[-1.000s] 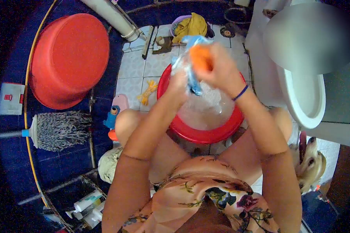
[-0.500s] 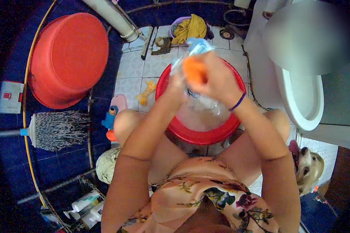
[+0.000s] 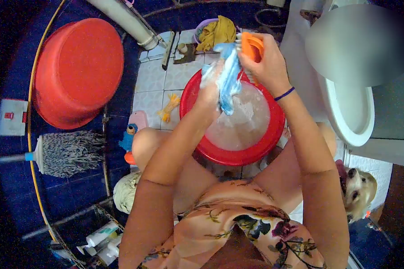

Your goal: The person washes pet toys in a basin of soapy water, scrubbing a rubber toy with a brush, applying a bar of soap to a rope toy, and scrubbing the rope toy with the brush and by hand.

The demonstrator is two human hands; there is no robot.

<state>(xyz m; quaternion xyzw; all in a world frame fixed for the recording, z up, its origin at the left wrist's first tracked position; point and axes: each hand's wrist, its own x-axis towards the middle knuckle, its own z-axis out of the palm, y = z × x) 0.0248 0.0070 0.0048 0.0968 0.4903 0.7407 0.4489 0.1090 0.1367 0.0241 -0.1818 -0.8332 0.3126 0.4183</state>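
Note:
My right hand point(image 3: 269, 67) is closed round an orange scrubbing brush point(image 3: 252, 46); its pale bristles face left. My left hand point(image 3: 211, 87) holds up a light-blue cloth point(image 3: 229, 76) streaked with white suds, its fingers partly hidden by the foam and fabric. Brush and cloth are side by side, close together at the top; I cannot tell whether they touch. Both hands are over the far part of a red basin point(image 3: 238, 158), which holds cloudy, soapy water point(image 3: 244, 130). The basin stands on the tiled floor between my knees.
A large red tub point(image 3: 92, 67) and a mop head point(image 3: 69, 152) are at the left. Beyond the basin is a purple bowl point(image 3: 199, 27) with mustard cloth point(image 3: 221, 32). A white squat toilet point(image 3: 359, 125) lies right; a dog point(image 3: 358, 190) is by my right elbow.
My right hand has moved right and up with the brush, away from my left hand. The cloth now shows more fully, and more of the basin water is visible.

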